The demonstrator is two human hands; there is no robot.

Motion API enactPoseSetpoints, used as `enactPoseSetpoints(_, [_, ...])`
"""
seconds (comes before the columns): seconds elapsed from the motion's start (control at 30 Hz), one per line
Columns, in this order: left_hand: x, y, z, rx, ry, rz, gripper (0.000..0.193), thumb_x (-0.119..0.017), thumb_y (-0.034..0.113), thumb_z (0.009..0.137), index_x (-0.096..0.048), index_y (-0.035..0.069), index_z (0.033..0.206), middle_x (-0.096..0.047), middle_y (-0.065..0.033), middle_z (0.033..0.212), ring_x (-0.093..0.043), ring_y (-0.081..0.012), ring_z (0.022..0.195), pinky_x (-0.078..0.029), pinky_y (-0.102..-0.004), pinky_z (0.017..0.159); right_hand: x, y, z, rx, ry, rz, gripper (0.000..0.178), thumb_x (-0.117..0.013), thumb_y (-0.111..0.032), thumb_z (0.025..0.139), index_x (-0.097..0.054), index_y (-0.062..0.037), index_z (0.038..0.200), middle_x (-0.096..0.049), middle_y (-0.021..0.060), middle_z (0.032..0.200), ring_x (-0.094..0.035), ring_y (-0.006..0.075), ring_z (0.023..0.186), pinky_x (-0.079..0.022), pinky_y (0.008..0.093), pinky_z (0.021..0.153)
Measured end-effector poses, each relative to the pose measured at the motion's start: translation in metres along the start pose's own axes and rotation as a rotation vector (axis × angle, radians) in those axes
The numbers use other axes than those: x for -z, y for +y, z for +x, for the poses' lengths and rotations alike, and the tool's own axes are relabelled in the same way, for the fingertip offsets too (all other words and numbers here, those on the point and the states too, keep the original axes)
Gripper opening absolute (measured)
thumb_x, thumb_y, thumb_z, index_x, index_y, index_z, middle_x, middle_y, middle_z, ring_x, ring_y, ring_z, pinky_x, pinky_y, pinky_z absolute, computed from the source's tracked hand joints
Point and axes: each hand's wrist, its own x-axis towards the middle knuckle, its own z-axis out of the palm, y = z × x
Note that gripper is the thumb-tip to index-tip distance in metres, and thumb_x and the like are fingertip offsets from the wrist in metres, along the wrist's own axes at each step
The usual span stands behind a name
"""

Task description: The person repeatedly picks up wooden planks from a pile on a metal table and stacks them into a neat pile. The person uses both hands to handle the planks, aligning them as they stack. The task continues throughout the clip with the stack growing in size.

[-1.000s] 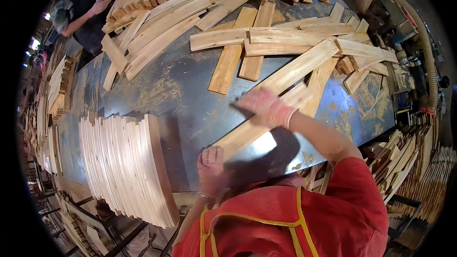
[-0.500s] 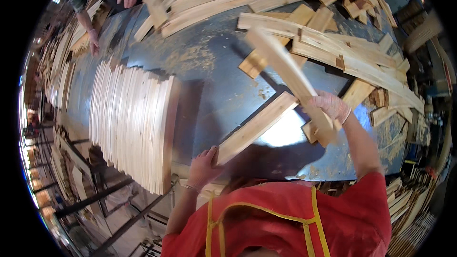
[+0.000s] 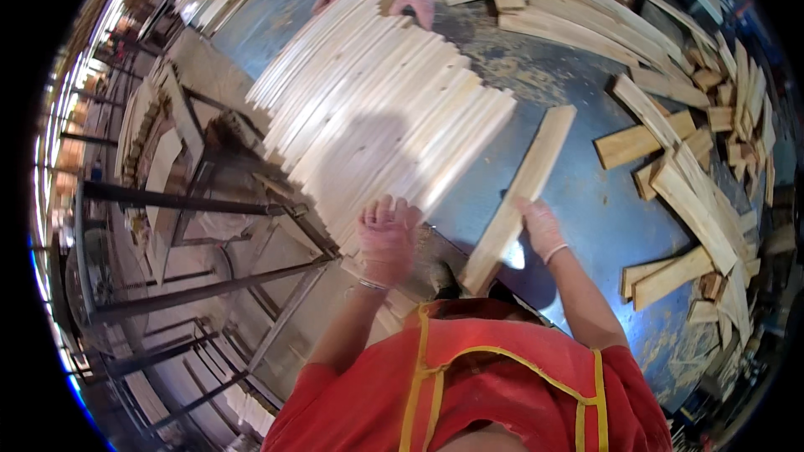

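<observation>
My right hand (image 3: 543, 228), in a thin pale glove, grips a flat wooden board (image 3: 529, 172) by its right edge. The board slants over the metal tabletop, with its near end close to my body. My left hand (image 3: 388, 243), gloved too, is at the near end of a long row of pale boards (image 3: 377, 117) packed side by side. Its fingers are curled together against the board ends; what they hold, if anything, is hidden. At the row's far end are another person's two gloved hands (image 3: 416, 0), apart from mine.
Loose boards (image 3: 691, 201) lie crisscrossed on the right side of the metal table (image 3: 578, 201). More boards (image 3: 578, 21) are piled at the far side. Dark metal frame bars (image 3: 209, 285) stand at the left, below table height. Sawdust is scattered on the tabletop.
The view has swung left towards the row. My left hand has left the board's end and reached the row. One slanted board is now in my right hand. The other person's hands have come to the row.
</observation>
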Motion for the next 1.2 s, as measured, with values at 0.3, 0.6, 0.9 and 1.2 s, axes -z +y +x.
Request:
enactPoseSetpoints(0.3, [-0.072,-0.188,-0.002,1.564,0.273,-1.563,0.065,-0.078,0.048,0.094,-0.059,0.007,0.141,-0.061,-0.0148,0.145,-0.057,-0.0291,0.131,-0.045,-0.0449,0.112,-0.119,-0.055,0.004,0.044,-0.064,-0.017,0.071,-0.080,-0.042,0.093,-0.055,0.0034,0.142,-0.067,0.0141,0.125,-0.063,0.0225,0.111,-0.053,0.0371,0.096])
enactPoseSetpoints(0.6, [-0.008,-0.071,-0.054,0.664,-0.703,-1.176,0.051,-0.065,0.044,0.103,-0.068,0.007,0.137,-0.074,-0.0162,0.127,-0.069,-0.0290,0.122,-0.053,-0.0391,0.108,-0.036,-0.030,0.063,0.577,0.251,-0.851,0.063,-0.066,-0.029,0.102,-0.048,0.0027,0.153,-0.065,0.0222,0.139,-0.059,0.0349,0.129,-0.042,0.0431,0.115])
enactPoseSetpoints(0.9, [-0.080,-0.027,0.151,0.658,-0.677,-0.801,0.101,-0.069,0.068,0.088,-0.048,-0.002,0.158,-0.059,-0.0322,0.149,-0.056,-0.0440,0.141,-0.045,-0.0451,0.119,0.012,-0.072,0.119,0.202,0.021,-0.446,0.076,-0.072,-0.036,0.100,-0.045,0.0095,0.154,-0.062,0.0216,0.147,-0.063,0.0305,0.126,-0.051,0.0408,0.105])
enactPoseSetpoints(1.2, [-0.083,0.032,0.195,0.487,-0.661,-0.911,0.107,-0.078,0.063,0.079,-0.046,-0.009,0.152,-0.055,-0.0347,0.148,-0.056,-0.0454,0.139,-0.047,-0.0477,0.116,0.036,-0.050,0.114,0.158,-0.039,0.318,0.068,-0.075,-0.013,0.097,-0.044,0.0082,0.153,-0.064,0.0169,0.136,-0.065,0.0262,0.119,-0.053,0.0351,0.106])
